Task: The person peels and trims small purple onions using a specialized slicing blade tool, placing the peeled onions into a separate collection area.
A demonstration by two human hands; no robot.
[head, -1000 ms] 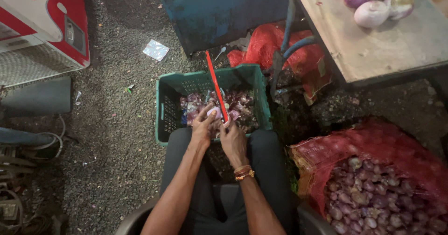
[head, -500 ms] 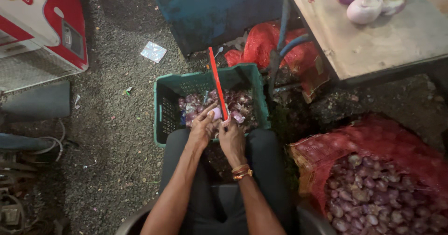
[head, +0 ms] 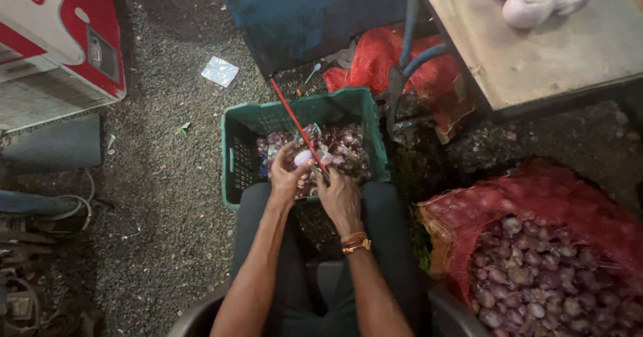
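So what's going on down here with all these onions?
A seated person is peeling an onion over a green crate of skins. The left hand cradles it while the right hand works a long red-handled knife against it. A red mesh sack of unpeeled onions sits alongside.

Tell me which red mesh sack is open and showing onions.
The sack at lower right, beside the person's right knee: its top gapes over a heap of purple onions. The other sack, under the table, shows none.

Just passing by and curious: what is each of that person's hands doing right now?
Left hand: closed around a pale peeled onion over the green crate.
Right hand: closed on a red-handled knife.
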